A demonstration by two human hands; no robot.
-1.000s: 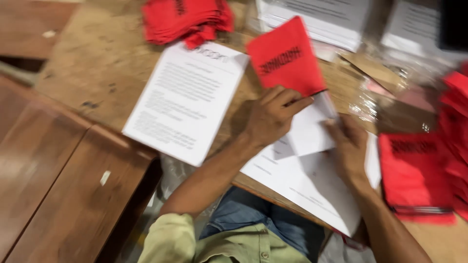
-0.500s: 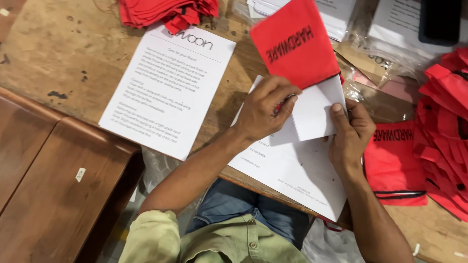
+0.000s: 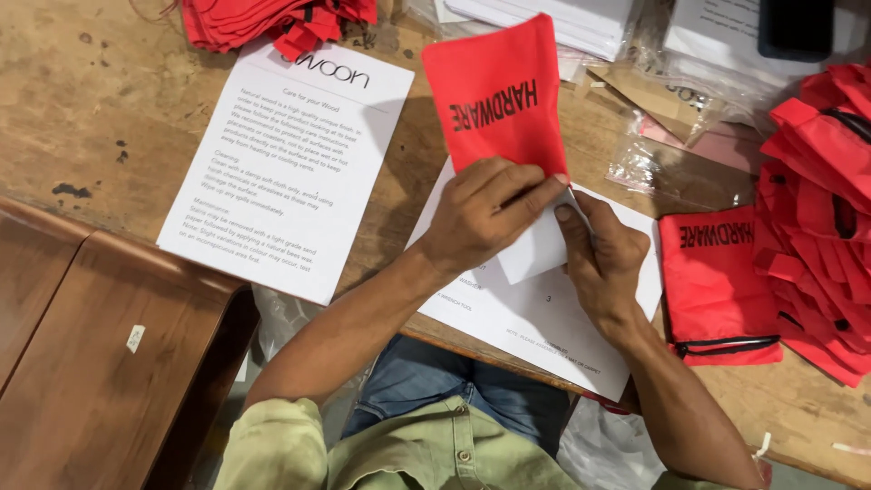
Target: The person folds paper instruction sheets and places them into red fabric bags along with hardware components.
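The left hand (image 3: 481, 213) is pinching the mouth of a red fabric pouch (image 3: 497, 95), fingers closed flat over its lower edge, with the pouch standing up and away from the grip toward the far side of the bench. The right hand (image 3: 599, 259) is closed on a folded white paper (image 3: 540, 247), thumb on top, and is pressing that paper's upper edge against the pouch mouth right where the left fingers are clamping. How far the paper is already inside, I cannot tell, since the left fingers are covering the junction.

Directly beneath both hands a white printed sheet (image 3: 544, 318) is lying on the wooden bench (image 3: 82, 109), its near corner overhanging the edge. Just right of the grip a second flat red pouch (image 3: 717, 281) is lying, and beyond it a heap of red pouches (image 3: 817, 200). Left of the grip a larger printed sheet (image 3: 290, 172) is lying flat.

Judged risks: the left fingers are pinching the mouth shut, so the paper is likely to buckle or crease rather than slide in. The limp fabric is offering no support and may be folding over. The forearms are resting across the overhanging sheet and could be dragging it off the bench
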